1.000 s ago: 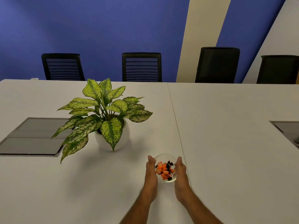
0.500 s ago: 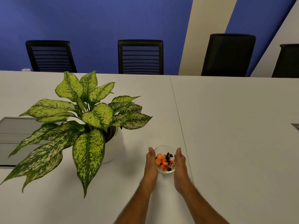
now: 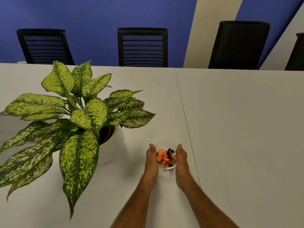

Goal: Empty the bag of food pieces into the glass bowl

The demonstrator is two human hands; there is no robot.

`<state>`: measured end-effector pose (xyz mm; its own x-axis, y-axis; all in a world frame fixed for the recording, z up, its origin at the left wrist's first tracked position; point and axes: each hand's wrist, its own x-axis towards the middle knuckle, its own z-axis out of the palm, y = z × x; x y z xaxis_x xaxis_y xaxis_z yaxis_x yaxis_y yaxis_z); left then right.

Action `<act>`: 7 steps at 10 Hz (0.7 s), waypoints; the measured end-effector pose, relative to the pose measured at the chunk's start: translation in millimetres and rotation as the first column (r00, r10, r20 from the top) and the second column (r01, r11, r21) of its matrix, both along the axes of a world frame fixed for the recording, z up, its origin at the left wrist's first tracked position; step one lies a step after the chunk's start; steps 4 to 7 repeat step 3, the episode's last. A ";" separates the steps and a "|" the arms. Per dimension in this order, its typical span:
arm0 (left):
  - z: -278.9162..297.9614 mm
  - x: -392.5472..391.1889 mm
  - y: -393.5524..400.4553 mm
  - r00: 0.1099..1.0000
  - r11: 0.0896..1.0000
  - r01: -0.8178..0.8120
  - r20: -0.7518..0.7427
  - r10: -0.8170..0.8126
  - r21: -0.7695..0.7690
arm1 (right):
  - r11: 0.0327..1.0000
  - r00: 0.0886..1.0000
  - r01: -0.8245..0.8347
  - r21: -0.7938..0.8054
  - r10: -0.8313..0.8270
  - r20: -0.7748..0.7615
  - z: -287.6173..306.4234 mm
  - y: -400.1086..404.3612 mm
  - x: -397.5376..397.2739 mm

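White table top [image 3: 238,129] spreads wide and bare to your right — a big leafy green plant in a white pot [image 3: 79,122] crowds your left. Your left hand [image 3: 152,159] and right hand [image 3: 181,159] cup the small clear glass bowl [image 3: 167,167] of orange and black food pieces [image 3: 165,157] — palms pressed on its sides.

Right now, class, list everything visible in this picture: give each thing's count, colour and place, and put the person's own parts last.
Small clear glass bowl: one, transparent, on the table near the seam, between the hands.
Wrapped food pieces: several, orange and black, inside the bowl.
Potted plant with speckled leaves: one, green and cream, in a white round pot, left of the bowl.
Large white table: one, spans the view.
Black office chairs: four, along the far side.
Blue wall: behind the chairs.
Left hand: against the bowl's left side.
Right hand: against its right side.
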<state>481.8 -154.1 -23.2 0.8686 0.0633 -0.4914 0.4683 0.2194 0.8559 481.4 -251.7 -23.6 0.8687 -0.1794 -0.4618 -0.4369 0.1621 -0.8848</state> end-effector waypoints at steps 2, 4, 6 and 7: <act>4.3 -7.2 5.2 0.999 0.995 0.030 -0.020 -0.028 0.097 | 1.000 1.000 -0.011 0.009 0.011 0.018 2.1 -6.7 -16.0; 5.5 -22.2 7.2 0.999 0.986 0.040 -0.032 -0.035 0.165 | 1.000 1.000 0.003 0.027 -0.003 0.009 -5.0 -14.0 -39.4; 5.5 -22.2 7.2 0.999 0.986 0.040 -0.032 -0.035 0.165 | 1.000 1.000 0.003 0.027 -0.003 0.009 -5.0 -14.0 -39.4; 5.5 -22.2 7.2 0.999 0.986 0.040 -0.032 -0.035 0.165 | 1.000 1.000 0.003 0.027 -0.003 0.009 -5.0 -14.0 -39.4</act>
